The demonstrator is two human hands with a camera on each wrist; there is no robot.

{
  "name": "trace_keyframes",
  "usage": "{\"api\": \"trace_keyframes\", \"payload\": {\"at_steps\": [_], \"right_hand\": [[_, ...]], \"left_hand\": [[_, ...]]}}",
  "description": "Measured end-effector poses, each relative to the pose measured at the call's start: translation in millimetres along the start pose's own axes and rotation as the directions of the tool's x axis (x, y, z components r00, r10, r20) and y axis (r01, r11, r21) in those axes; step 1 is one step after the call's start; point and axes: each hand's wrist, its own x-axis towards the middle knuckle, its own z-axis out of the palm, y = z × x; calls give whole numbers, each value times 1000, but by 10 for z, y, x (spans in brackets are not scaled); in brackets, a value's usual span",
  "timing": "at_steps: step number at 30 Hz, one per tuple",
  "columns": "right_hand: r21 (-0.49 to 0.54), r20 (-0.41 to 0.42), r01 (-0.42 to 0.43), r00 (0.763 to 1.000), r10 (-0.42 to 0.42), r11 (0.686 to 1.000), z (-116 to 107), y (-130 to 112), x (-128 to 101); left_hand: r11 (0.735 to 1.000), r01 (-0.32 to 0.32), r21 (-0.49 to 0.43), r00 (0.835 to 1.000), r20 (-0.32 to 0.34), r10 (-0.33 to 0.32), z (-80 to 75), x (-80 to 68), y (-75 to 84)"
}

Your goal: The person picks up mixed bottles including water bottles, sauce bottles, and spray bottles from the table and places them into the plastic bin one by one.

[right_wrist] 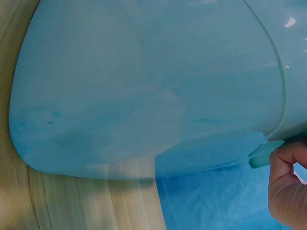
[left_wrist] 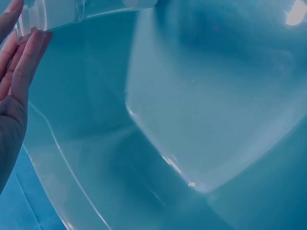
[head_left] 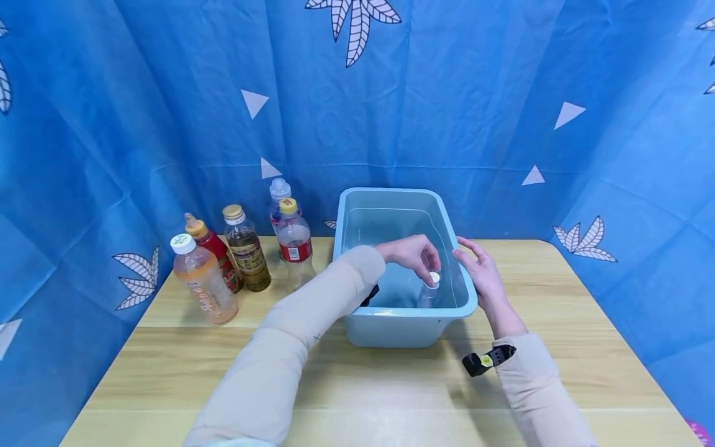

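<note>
Your left hand (head_left: pixel 410 253) reached down inside the blue bin (head_left: pixel 357 329) and its curled fingers pinched the top of a clear bottle (head_left: pixel 427 293) at its white cap (head_left: pixel 434 277). That bottle stood upright in the bin's near right corner, its body hard to make out against the blue wall. In the left wrist view your fingers (left_wrist: pixel 26 62) lay against the clear bottle (left_wrist: pixel 57 13), with the bin's smooth floor (left_wrist: pixel 211 105) spread out beyond them.

Going from the left of the wooden table (head_left: pixel 335 397), you had five more bottles grouped beside the bin: an orange drink with a white cap (head_left: pixel 203 279) nearest you, a red-labelled bottle with an orange cap (head_left: pixel 215 251) behind it, a dark tea bottle with a tan cap (head_left: pixel 247 248), then a clear bottle with a yellow cap and red label (head_left: pixel 294 243), and a white-capped bottle (head_left: pixel 279 197) half hidden behind that one. All stood upright, well apart from your hands.

Your right hand (head_left: pixel 481 273) rested on the outside of the bin's right rim, fingers fairly straight along the edge in the head view. The right wrist view showed your thumb (right_wrist: pixel 288 158) bent against the rim's lip (right_wrist: pixel 261 155), with the bin's outer wall (right_wrist: pixel 144 86) above the table (right_wrist: pixel 72 201). A black wrist strap (head_left: pixel 487 360) sat on your right sleeve.
</note>
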Motion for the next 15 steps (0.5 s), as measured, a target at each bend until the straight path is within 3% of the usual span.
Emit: {"api": "trace_keyframes", "payload": {"at_steps": [9,15], "right_hand": [[-5,9,-8,1000,8,1000,-3,24,6],[-11,-2,-4,1000,4,1000,-6,5,10]], "left_hand": [[999,21,24,999,48,-23,16,25,-44],[1000,2,14,998,58,-3,17,40,-56]]}}
